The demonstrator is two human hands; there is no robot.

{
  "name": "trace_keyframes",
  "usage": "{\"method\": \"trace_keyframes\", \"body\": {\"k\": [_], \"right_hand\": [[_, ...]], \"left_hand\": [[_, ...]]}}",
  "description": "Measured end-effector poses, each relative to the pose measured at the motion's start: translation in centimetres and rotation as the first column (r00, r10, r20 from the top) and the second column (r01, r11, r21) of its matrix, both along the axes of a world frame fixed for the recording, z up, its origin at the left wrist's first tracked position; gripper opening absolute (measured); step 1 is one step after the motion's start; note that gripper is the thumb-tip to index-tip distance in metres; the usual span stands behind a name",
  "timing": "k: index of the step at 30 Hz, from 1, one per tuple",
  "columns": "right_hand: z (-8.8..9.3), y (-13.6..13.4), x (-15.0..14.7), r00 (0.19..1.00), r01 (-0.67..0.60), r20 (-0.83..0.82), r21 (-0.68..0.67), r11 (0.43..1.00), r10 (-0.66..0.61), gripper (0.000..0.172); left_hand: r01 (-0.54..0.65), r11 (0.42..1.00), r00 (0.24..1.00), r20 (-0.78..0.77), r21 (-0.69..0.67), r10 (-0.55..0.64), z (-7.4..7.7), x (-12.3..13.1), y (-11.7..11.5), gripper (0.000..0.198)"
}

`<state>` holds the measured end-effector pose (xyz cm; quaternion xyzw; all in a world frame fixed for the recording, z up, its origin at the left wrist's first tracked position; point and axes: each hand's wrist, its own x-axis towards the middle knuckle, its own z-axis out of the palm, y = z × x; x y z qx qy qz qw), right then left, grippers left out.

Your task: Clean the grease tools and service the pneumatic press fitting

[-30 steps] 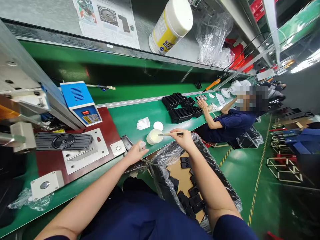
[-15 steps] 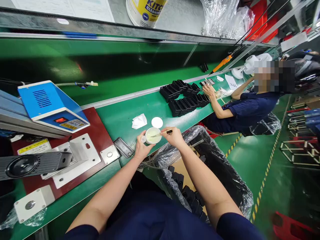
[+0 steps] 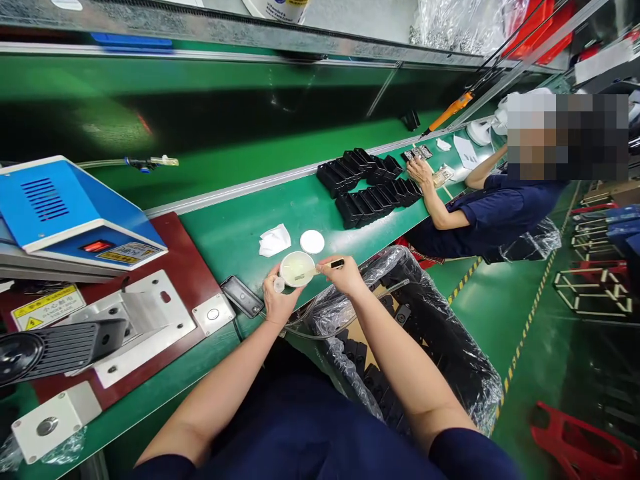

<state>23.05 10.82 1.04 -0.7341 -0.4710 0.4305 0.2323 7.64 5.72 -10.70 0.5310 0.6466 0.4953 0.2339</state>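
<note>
My left hand (image 3: 280, 305) is closed around a small white tub (image 3: 306, 255) of pale, yellowish-white paste, tilted towards me above the bench edge. A small round translucent piece (image 3: 279, 285) is held by the same hand, against the tub's left side. Pinched in my right hand (image 3: 347, 277) is a small brush (image 3: 337, 264) with a dark handle; its tip dips into the paste. Just behind the tub lie a round white lid (image 3: 312, 241) and a crumpled white tissue (image 3: 275, 240). A dark rectangular shell (image 3: 243, 296) lies left of my left hand.
Rows of black housings (image 3: 367, 200) stand further along the green bench (image 3: 235, 220). At left is a blue machine (image 3: 85, 213) on a brown base. A plastic-lined bin (image 3: 450, 333) of black parts sits below my right arm. A co-worker (image 3: 505, 207) handles parts at right.
The view has shifted slightly to the right and down. The brush tip has moved within the paste, and the tub appears a little further left with my left hand.
</note>
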Motion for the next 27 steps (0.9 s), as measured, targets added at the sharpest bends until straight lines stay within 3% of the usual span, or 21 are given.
{"method": "trace_keyframes", "body": {"k": [8,19,24,27], "right_hand": [[-0.3,-0.6,-1.9,0.959,0.234,-0.162,-0.003,0.972,-0.232,0.034],[0.5,-1.3,-1.5,0.847,0.403,-0.345,-0.078,0.912,-0.403,0.039],[2.0,-1.8,-0.8,0.821,0.429,-0.382,-0.075,0.9,-0.424,0.041],[3.7,-2.3,-0.5,0.822,0.434,-0.394,-0.035,0.9,-0.411,0.042]], "left_hand": [[-0.027,1.0,0.999,-0.017,-0.01,0.027,-0.1,0.0,-0.1,0.058],[0.017,1.0,1.0,-0.019,-0.022,-0.017,-0.1,-0.1,0.1,0.058],[0.058,0.998,0.998,-0.028,0.019,-0.058,0.9,-0.9,-0.1,0.064],[0.067,0.997,0.997,-0.032,0.033,-0.066,2.0,-2.1,-1.0,0.054]]}}
